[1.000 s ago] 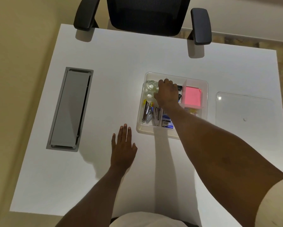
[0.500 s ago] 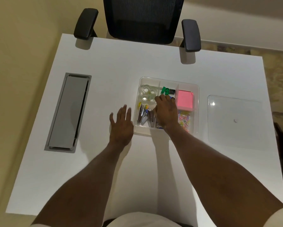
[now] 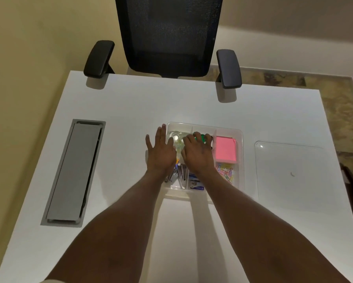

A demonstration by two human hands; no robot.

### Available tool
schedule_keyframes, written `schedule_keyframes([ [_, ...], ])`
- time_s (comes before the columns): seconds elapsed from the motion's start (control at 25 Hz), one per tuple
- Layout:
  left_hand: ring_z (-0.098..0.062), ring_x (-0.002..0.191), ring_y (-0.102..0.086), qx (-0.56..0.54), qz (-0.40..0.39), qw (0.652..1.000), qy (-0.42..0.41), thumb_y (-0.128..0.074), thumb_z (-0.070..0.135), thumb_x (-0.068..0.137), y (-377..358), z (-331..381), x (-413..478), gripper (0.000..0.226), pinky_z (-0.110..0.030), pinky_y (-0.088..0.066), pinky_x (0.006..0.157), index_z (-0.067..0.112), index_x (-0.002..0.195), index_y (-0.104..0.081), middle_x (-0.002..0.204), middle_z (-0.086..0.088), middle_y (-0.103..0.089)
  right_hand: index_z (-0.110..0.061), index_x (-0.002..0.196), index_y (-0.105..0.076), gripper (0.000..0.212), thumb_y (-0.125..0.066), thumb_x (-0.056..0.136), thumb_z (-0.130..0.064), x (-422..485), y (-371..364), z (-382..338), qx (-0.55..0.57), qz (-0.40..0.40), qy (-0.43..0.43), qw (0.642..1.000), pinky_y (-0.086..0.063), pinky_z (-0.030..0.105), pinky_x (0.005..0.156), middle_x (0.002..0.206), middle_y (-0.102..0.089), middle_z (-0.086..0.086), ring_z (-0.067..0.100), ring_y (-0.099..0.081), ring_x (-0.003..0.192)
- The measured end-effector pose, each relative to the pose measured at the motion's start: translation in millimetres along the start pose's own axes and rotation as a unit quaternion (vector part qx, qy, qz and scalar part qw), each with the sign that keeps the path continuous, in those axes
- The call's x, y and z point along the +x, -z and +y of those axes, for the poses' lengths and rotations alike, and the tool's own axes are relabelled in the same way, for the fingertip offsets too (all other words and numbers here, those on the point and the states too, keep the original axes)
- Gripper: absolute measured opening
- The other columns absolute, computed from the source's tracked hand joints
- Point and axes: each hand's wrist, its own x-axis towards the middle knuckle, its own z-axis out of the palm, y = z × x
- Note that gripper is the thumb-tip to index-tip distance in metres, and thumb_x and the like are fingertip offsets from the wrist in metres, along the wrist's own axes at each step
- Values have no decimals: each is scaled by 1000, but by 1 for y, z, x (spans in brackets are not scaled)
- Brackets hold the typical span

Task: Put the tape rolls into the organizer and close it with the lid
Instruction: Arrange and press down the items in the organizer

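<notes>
A clear plastic organizer (image 3: 240,133) sits in the middle of the white table. Clear tape rolls (image 3: 177,137) lie in its far left compartment, partly covered by my hands. My left hand (image 3: 160,153) rests flat with fingers spread over the organizer's left edge and holds nothing. My right hand (image 3: 198,153) hovers over the middle compartments, fingers curled above green clips (image 3: 200,137); nothing shows in its grip. The clear lid (image 3: 292,170) lies flat on the table to the right of the organizer, apart from it.
The organizer also holds pink sticky notes (image 3: 225,149), coloured paper clips (image 3: 226,173) and staplers (image 3: 180,176). A grey cable hatch (image 3: 73,170) is set in the table at the left. A black office chair (image 3: 169,35) stands at the far edge.
My left hand slid from the bare table to the right and forward onto the organizer's left edge. My right hand drew back from the tape compartment toward the middle. The camera view tilted up.
</notes>
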Motion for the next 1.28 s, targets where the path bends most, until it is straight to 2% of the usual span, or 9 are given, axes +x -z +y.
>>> schedule_keyframes([
  [0.16, -26, 162, 13, 22, 3, 1000, 15, -38, 19, 104, -4, 5, 16, 43, -68, 0, 126, 12, 145, -48, 174, -13, 12, -14, 111, -65, 25, -56, 92, -27, 14, -9, 1, -11, -26, 30, 999, -36, 49, 104, 116, -68, 5, 29, -54, 120],
  [0.28, -26, 162, 14, 26, 7, 999, 23, -40, 22, 104, -8, 9, 23, 37, -69, 2, 125, 12, 137, -56, 174, -14, 12, -11, 106, -68, 25, -55, 94, -29, 20, -16, 0, -23, -40, 45, 998, -39, 47, 98, 110, -69, 8, 30, -55, 114],
  [0.48, -26, 162, 16, 6, 1, 999, 37, -41, 36, 104, -19, 10, 25, 48, -69, 2, 125, 16, 147, -48, 174, -13, 15, -14, 105, -70, 26, -59, 94, -34, 23, -25, 4, -34, -54, 41, 997, -37, 45, 97, 108, -70, 6, 29, -56, 113],
  [0.64, -26, 161, 18, -9, 10, 999, 29, -34, 46, 107, -25, 8, 24, 52, -69, 5, 124, 29, 155, -40, 174, -11, 16, -15, 117, -66, 32, -59, 95, -37, 23, -28, 6, -29, -54, 46, 997, -41, 45, 99, 119, -68, 5, 28, -56, 116],
  [0.72, -26, 162, 16, -18, 29, 998, 56, -33, 42, 107, -27, 10, 26, 52, -69, 3, 125, 25, 156, -38, 175, -11, 14, -15, 121, -63, 32, -57, 96, -34, 23, -29, 8, -25, -47, 45, 998, -41, 46, 100, 124, -66, 5, 29, -55, 118],
  [0.88, -27, 162, 11, -18, 56, 995, 78, -41, 34, 105, -30, 15, 29, 46, -70, 1, 124, 19, 147, -50, 175, -13, 8, -13, 126, -60, 34, -55, 96, -28, 19, -30, 14, -22, -64, 25, 997, -40, 46, 101, 132, -62, 8, 30, -53, 121],
  [1.04, -29, 162, 13, -42, 30, 995, 91, -38, 38, 107, -30, 21, 32, 43, -73, 1, 123, 27, 146, -52, 175, -13, 11, -13, 130, -58, 36, -56, 97, -28, 16, -31, 19, -16, -77, 26, 997, -39, 47, 105, 137, -59, 9, 30, -52, 127],
  [1.16, -29, 162, 14, -42, 19, 993, 107, -37, 42, 108, -30, 23, 33, 44, -73, 2, 123, 27, 147, -50, 175, -12, 12, -14, 130, -58, 36, -54, 98, -31, 16, -32, 18, -14, -79, 21, 997, -38, 47, 106, 138, -59, 9, 30, -52, 128],
  [1.28, -29, 162, 16, -50, 8, 990, 129, -37, 41, 107, -29, 24, 33, 41, -72, 4, 123, 24, 138, -58, 174, -11, 14, -15, 127, -61, 37, -48, 102, -37, 16, -32, 15, -11, -62, 14, 998, -37, 48, 107, 137, -61, 8, 30, -53, 129],
])
